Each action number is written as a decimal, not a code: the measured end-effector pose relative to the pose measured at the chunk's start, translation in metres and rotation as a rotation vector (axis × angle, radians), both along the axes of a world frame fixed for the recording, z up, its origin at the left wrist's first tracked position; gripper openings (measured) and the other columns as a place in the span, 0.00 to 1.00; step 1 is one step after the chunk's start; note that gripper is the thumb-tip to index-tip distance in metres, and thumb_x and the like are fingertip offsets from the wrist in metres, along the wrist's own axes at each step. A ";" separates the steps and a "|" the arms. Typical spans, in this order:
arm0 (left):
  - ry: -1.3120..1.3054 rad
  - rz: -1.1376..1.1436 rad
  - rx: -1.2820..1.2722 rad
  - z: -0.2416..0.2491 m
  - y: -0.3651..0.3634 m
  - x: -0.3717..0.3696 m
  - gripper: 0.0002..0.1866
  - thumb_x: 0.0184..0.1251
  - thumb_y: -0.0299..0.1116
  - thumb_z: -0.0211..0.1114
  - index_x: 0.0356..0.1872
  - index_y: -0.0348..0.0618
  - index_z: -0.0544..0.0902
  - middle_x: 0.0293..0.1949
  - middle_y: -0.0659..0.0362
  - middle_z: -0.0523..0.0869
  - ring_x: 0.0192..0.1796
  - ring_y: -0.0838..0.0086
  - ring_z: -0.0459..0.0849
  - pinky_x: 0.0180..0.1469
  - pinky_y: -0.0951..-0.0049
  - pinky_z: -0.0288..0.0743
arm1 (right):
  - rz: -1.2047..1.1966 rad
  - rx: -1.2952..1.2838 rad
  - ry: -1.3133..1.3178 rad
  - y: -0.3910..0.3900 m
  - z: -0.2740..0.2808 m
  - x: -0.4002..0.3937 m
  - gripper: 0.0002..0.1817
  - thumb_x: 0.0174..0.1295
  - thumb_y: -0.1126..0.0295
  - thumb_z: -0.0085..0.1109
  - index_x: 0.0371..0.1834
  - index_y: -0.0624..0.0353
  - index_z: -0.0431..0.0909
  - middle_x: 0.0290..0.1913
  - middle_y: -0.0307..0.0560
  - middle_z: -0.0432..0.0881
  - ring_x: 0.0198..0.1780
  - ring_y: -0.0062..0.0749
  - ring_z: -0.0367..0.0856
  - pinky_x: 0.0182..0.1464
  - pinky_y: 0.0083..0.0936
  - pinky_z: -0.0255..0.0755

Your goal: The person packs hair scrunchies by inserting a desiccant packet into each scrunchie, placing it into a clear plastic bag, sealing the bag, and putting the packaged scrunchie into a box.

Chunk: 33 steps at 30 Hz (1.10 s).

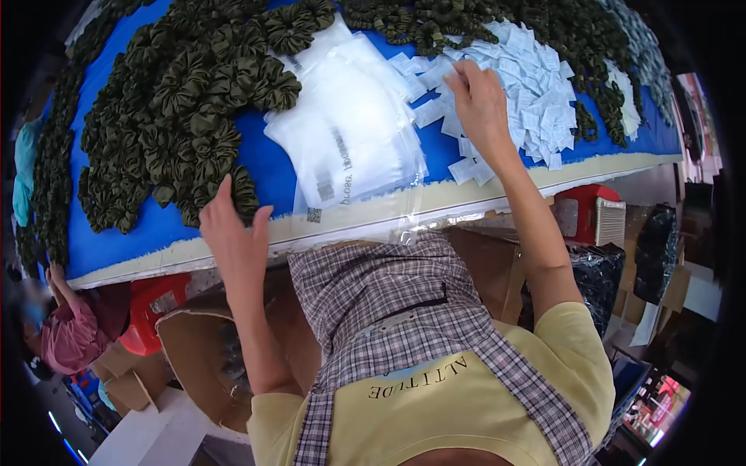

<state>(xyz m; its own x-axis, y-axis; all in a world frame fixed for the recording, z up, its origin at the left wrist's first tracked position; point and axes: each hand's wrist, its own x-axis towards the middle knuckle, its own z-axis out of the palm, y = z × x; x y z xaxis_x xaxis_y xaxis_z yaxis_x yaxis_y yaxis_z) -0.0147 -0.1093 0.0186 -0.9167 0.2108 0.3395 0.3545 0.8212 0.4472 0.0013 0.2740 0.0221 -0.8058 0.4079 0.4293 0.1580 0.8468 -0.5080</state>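
Dark green scrunchies (186, 101) lie heaped on the blue table cover (272, 175). At the heap's lower right edge is my left hand (233, 229), its thumb and forefinger spread apart, next to one scrunchie (244, 196). Clear plastic bags (342, 132) with printed text are stacked in the middle, their lower ends reaching over the table's edge. My right hand (480, 105) is over the left side of a pile of small white-blue slips (536, 93). Its thumb and forefinger are pinched close together; anything between them is too small to make out.
More dark green scrunchies (420, 19) lie along the far side and far left. A co-worker in a pink top (78, 338) reaches to the table at the left. Red stools (159, 299), an open cardboard box (198, 357) and black-wrapped bundles (598, 272) stand below the table's edge.
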 end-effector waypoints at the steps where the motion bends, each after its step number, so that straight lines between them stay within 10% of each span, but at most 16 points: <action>1: 0.014 0.029 -0.186 -0.019 0.004 -0.011 0.27 0.64 0.24 0.68 0.66 0.42 0.77 0.52 0.52 0.84 0.52 0.59 0.80 0.60 0.62 0.73 | 0.021 0.079 0.066 0.006 0.007 -0.010 0.06 0.64 0.70 0.65 0.41 0.58 0.86 0.34 0.47 0.86 0.36 0.44 0.77 0.45 0.35 0.75; 3: 0.037 0.059 -0.369 -0.025 0.009 -0.020 0.28 0.65 0.24 0.67 0.68 0.42 0.75 0.52 0.51 0.84 0.51 0.60 0.80 0.59 0.63 0.74 | 0.118 0.294 0.196 0.019 0.019 -0.042 0.05 0.65 0.71 0.65 0.42 0.57 0.85 0.35 0.45 0.86 0.36 0.41 0.76 0.44 0.34 0.74; 12: -0.239 0.101 0.959 0.038 0.027 -0.009 0.22 0.78 0.26 0.55 0.71 0.38 0.70 0.50 0.53 0.82 0.49 0.72 0.79 0.55 0.73 0.75 | 0.576 0.651 -0.214 0.062 -0.024 -0.259 0.06 0.66 0.69 0.61 0.34 0.60 0.79 0.43 0.50 0.79 0.44 0.50 0.76 0.52 0.41 0.66; 19: -0.407 -0.037 1.291 0.035 0.054 -0.002 0.25 0.78 0.24 0.50 0.74 0.39 0.65 0.51 0.54 0.81 0.49 0.75 0.79 0.57 0.74 0.75 | 0.602 -0.316 0.336 -0.012 0.055 -0.102 0.04 0.66 0.76 0.60 0.39 0.62 0.74 0.34 0.49 0.75 0.32 0.45 0.74 0.36 0.35 0.71; 22: -0.545 -0.189 1.333 0.024 0.080 0.006 0.29 0.73 0.24 0.58 0.74 0.37 0.65 0.52 0.54 0.80 0.50 0.74 0.79 0.57 0.74 0.76 | 0.712 -0.877 0.038 -0.057 0.075 -0.013 0.18 0.65 0.79 0.64 0.59 0.61 0.77 0.45 0.48 0.86 0.44 0.26 0.84 0.41 0.16 0.75; 28: -0.692 -0.203 1.150 0.030 0.117 0.065 0.35 0.61 0.21 0.69 0.70 0.36 0.67 0.55 0.53 0.78 0.51 0.72 0.80 0.58 0.74 0.76 | 0.752 -0.565 -0.129 -0.087 0.041 0.059 0.17 0.64 0.79 0.66 0.55 0.59 0.78 0.43 0.41 0.83 0.35 0.19 0.76 0.41 0.14 0.70; 33: -0.692 -0.222 1.240 0.003 0.129 0.089 0.32 0.61 0.22 0.69 0.67 0.36 0.70 0.53 0.53 0.78 0.48 0.71 0.80 0.56 0.71 0.77 | 0.647 -0.990 -0.356 -0.073 0.024 0.084 0.12 0.66 0.79 0.64 0.51 0.58 0.79 0.39 0.36 0.81 0.34 0.17 0.72 0.41 0.15 0.68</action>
